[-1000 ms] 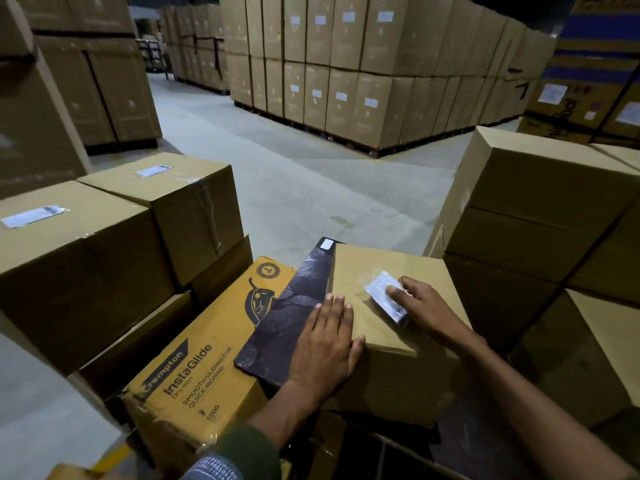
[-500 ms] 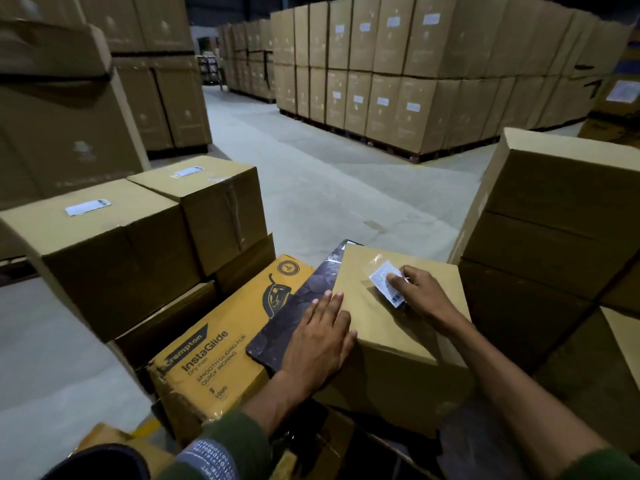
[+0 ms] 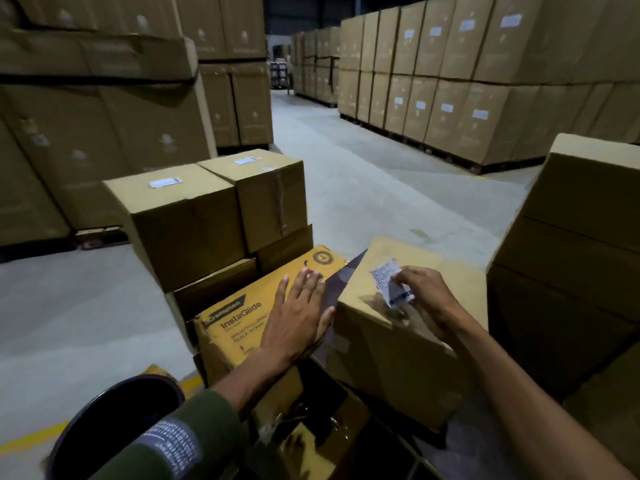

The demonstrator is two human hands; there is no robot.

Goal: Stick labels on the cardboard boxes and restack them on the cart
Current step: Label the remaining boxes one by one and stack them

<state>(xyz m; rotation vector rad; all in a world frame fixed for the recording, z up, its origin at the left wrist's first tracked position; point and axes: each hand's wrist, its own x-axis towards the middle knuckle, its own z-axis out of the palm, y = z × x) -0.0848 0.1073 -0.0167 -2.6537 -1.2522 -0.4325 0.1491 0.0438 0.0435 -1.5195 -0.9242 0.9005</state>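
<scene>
Right hand: fingers and thumb curled, pinching a label by its right side. The label is a white slip with fine dark print, too blurred to read; it stands tilted, its lower edge at the top face of a plain box, whether stuck down cannot be told.

Left hand: fingers straight and close together, palm flat on a yellow carton, thumb reaching the plain box's left edge. A dark, glossy sheet shows as a wedge between carton and box; its material cannot be made out.

The plain box is brown corrugated board, its top creased, with a shiny tape patch near the front edge. The carton reads "Crompton" and "InstaGlide"; smaller lines are illegible. A round seal marked "2" sits at its far corner.

Left of the carton stand two stacked boxes, each with a white label on top, print unreadable. A dark round rim is cut off at the lower left; a green sleeve bears a printed patch, unreadable. The cart itself is hidden under the load.
</scene>
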